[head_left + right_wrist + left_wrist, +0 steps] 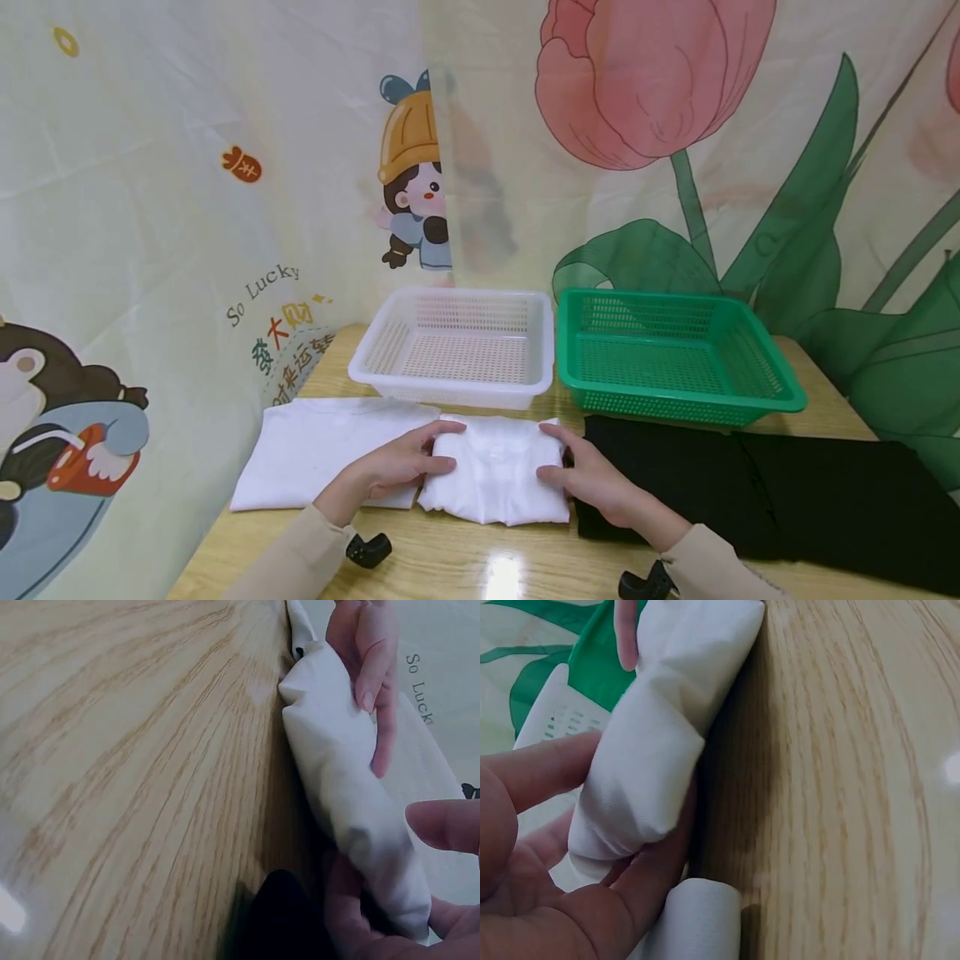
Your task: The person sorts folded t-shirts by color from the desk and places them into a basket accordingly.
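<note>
1. The left hand [405,460] grips one end of a folded white cloth [491,479]; the right hand [596,482] grips the other.
2. The cloth is between both hands, fingers tucked beneath its ends.
3. Beside the left hand, a white shirt [318,450] lies on the tabletop [442,571].
4. Beside the right hand, black clothes [675,471].
5. Beyond the hands, a white basket [450,390] and a green basket [675,400].

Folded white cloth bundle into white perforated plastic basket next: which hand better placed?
Left, probably: the left hand sits in front of the white basket, the right hand mostly in front of the green perforated plastic basket. Both grip the bundle, so lifting together looks safer.
</note>
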A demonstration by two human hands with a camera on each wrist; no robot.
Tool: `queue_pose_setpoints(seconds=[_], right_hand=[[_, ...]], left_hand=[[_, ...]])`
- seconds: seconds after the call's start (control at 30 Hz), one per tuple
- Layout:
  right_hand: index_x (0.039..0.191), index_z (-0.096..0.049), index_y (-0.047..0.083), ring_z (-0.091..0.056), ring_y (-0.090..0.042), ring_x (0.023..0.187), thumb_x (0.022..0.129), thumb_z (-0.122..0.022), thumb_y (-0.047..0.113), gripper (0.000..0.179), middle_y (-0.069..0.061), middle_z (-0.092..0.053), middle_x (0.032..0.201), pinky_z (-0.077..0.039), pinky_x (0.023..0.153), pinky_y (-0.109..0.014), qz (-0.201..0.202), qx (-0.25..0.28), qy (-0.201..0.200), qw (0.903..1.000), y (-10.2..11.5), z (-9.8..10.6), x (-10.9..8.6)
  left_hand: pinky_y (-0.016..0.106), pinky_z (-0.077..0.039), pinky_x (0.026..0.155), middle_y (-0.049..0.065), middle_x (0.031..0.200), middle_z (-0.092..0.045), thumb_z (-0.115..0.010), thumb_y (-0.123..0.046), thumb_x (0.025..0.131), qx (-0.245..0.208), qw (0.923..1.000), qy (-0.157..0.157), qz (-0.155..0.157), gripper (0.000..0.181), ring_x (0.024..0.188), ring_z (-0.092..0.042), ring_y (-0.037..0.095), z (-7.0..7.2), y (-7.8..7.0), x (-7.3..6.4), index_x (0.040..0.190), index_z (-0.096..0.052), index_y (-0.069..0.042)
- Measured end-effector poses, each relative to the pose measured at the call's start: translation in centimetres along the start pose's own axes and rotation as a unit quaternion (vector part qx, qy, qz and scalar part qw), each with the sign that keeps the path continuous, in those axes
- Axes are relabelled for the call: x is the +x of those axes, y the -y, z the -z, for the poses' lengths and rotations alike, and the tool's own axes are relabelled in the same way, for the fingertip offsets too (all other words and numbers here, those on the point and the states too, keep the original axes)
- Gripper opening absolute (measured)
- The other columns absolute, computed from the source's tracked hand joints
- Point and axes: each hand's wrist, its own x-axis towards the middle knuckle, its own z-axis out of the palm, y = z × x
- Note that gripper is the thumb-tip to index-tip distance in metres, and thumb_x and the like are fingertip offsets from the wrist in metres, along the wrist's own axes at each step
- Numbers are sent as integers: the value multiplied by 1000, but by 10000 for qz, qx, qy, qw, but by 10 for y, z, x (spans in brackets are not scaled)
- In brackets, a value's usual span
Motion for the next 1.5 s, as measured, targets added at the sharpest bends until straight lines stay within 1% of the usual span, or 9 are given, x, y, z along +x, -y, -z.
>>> queue_pose_setpoints(seconds=[0.17,0.3,0.43,0.57,0.77,0.93,1.13,1.3,1.5], right_hand=[[163,-42,14,-33,-44,154,93,-83,15,81,-24,-34,168,-42,115,-60,118,-304,-89,9994,-5,-1,3],[163,-43,15,-27,-45,156,91,-85,10,83,-22,-34,168,-34,120,-63,195,-362,-116,9991,-7,-3,3],[162,-45,15,-27,-46,156,90,-84,6,83,-22,-32,169,-39,117,-62,275,-364,-153,9988,-8,-3,3],[162,-45,15,-36,-45,152,91,-83,4,81,-23,-32,169,-48,111,-57,331,-290,-138,9989,-10,-2,2],[165,-38,10,-63,-42,128,94,-78,1,82,-30,-30,166,-60,92,-47,392,158,158,9990,-11,-1,-1],[166,-34,11,-63,-44,128,96,-77,1,83,-31,-26,167,-61,90,-45,549,430,337,9970,-5,0,-4],[167,-33,14,-67,-36,122,98,-76,4,83,-29,-27,167,-62,90,-44,706,728,455,9938,11,-8,-8],[168,-30,18,-71,-34,117,99,-74,4,83,-28,-33,163,-62,89,-45,867,1149,624,9876,33,-17,-14],[168,-31,21,-72,-32,115,100,-73,4,82,-26,-34,161,-63,88,-43,1092,1029,594,9869,69,-16,-17]], left_hand=[[38,-54,99,20,143,-54,-76,-13,100,243,9996,-117,-74,72,122,-60,27,-3,3,4,162,-41,-14],[37,-53,98,19,142,-57,-78,-12,98,357,9990,-255,-108,71,121,-61,27,-3,6,6,161,-44,-16],[38,-56,97,20,142,-57,-78,-7,97,176,9992,-341,-114,71,121,-62,27,-2,7,5,160,-45,-14],[39,-56,98,21,145,-55,-78,-7,97,-16,9992,-382,-151,69,123,-62,28,-2,7,4,159,-47,-12],[41,-58,97,22,148,-55,-80,-9,96,-66,9988,-446,-181,70,124,-62,29,3,3,-4,158,-49,-11],[42,-59,94,21,147,-54,-82,-12,94,176,9981,-567,-183,71,121,-63,30,13,-8,-18,157,-51,-15],[43,-60,95,21,149,-51,-83,-13,94,276,9980,-496,-285,73,120,-65,30,29,-26,-37,158,-49,-14],[44,-60,93,22,149,-49,-82,-10,94,217,9981,-431,-379,75,118,-66,30,45,-43,-55,160,-46,-13],[44,-61,92,22,146,-51,-79,-6,96,322,9970,-428,-566,76,116,-67,29,61,-70,-70,162,-42,-13]])
